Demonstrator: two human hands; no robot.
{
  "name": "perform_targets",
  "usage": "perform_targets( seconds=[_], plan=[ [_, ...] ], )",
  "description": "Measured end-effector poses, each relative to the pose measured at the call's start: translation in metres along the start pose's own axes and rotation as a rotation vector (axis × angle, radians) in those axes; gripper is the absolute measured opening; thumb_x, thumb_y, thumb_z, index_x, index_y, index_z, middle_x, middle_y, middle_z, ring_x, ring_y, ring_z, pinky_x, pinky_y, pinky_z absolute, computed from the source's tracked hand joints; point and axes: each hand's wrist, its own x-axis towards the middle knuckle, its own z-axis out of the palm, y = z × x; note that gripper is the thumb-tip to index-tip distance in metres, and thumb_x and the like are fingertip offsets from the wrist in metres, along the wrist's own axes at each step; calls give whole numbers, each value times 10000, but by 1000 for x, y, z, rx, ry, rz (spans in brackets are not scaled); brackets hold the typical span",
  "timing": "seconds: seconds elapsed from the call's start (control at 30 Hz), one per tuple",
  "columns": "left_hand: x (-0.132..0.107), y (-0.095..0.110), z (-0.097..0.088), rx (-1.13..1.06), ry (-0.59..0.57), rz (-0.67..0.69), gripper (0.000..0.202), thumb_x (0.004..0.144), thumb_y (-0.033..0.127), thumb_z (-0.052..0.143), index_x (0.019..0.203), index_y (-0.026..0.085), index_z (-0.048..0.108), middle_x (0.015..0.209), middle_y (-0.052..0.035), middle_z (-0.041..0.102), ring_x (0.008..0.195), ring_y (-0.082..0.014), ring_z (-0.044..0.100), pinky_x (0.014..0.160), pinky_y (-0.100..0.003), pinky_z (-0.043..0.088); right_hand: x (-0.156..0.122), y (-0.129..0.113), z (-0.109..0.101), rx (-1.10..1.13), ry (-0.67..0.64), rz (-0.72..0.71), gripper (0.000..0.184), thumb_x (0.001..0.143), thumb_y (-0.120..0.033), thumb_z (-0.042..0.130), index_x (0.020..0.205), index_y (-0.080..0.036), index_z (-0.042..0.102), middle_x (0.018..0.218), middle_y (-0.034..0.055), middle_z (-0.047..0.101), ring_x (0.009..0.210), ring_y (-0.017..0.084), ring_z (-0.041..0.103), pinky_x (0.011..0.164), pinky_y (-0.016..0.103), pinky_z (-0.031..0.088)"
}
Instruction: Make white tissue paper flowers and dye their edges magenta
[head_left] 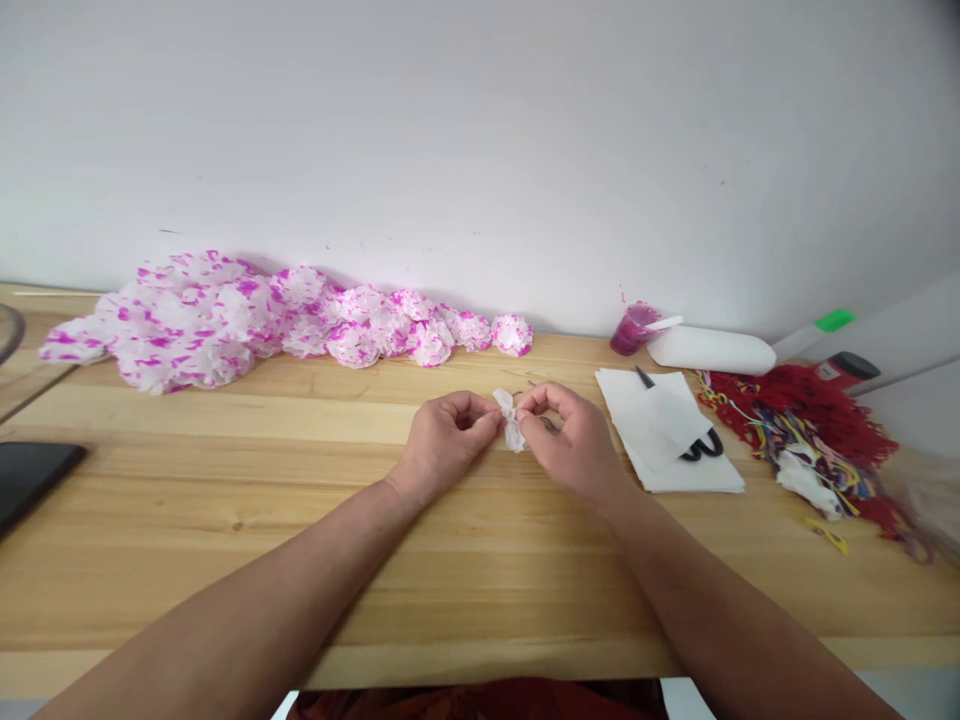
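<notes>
From my remote post I look down on a wooden surface (300,570), taking the stack of white paper (652,470) as landmark. To its left, my left hand (442,442) and right hand (576,437) share a small white tuft (514,437): each grip is pinched on it, thumb against fingertip, from opposite sides, probably because something so flimsy needs steadying at both edges. A thin dark strand (551,424) seems to show by the right fingers, though it is too blurred for me to be sure. Scissors (691,453) lie on the stack, partly beneath a loose sheet (670,425), perhaps for easy reach. Behind the stack are a magenta cup (631,334) and a white bottle (711,350) on its side; to its right, a tangle of red yarn (814,405). Well left of it, magenta-flecked puffs (225,320) line the wall (450,120), apparently kept clear of the hands.
</notes>
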Motion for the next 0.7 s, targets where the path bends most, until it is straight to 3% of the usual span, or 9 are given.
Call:
perform_targets(
  seconds=[0.13,0.23,0.53,0.7],
  plan=[
    [1,-5,0,20,-24,36,216,765,374,729,758,166,671,687,-8,684,577,-109,554,533,-215,402,0,0,1,-13,6,-6,98,815,-321,668,848,-229,675,859,36,733,862,214,669,769,343,510],
    [1,-8,0,40,-44,50,203,782,364,719,778,166,677,724,-14,692,608,-111,565,553,-212,411,0,2,3,-67,15,-50,55,829,-280,649,800,-237,668,833,25,731,872,217,652,836,374,496],
    [3,-7,1,-172,-71,-97,277,742,404,760,785,170,618,766,-39,732,681,-139,662,687,-263,514,3,1,-1,18,11,58,114,821,-244,588,712,-218,608,739,-2,690,711,171,634,652,290,474],
    [3,-10,1,-109,-95,-25,253,781,391,732,785,165,619,726,-15,693,633,-111,612,629,-231,478,1,2,3,-44,59,-32,48,800,-252,642,759,-233,656,794,18,735,837,221,654,806,372,493]
  ],
)
